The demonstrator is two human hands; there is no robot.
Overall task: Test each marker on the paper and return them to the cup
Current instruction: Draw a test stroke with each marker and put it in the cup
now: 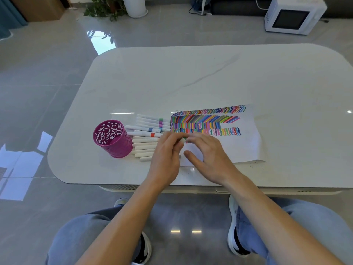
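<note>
table (pixel 210 73) is white with rounded corners. everything on it sits in the near half. near edge runs just under both wrists, and the left near corner curves in close to the cup (pixel 112 139). the cup is pink, cut-out pattern, upright, no marker visible inside. markers (pixel 147 134) lie flat in a side-by-side row between the cup and the paper (pixel 246 146), butt ends touching or just beside the cup wall, cap ends toward the paper. the paper's top-left area is packed with colour strokes, its right and near parts are blank, and its near edge is close to the table edge. floor beyond: microwave (pixel 292 16) far right, plant (pixel 103 8) far left, both well apart from the table.

both hands meet fingertip to fingertip over the paper's left near part, motion-blurred. left hand (pixel 166 155): fingers curled in, can't tell if it pinches anything. right hand (pixel 210 157): fingers loosely bent, thumb (pixel 192 156) splayed away, looks released. small green speck at the fingertips, too blurred to identify.
</note>
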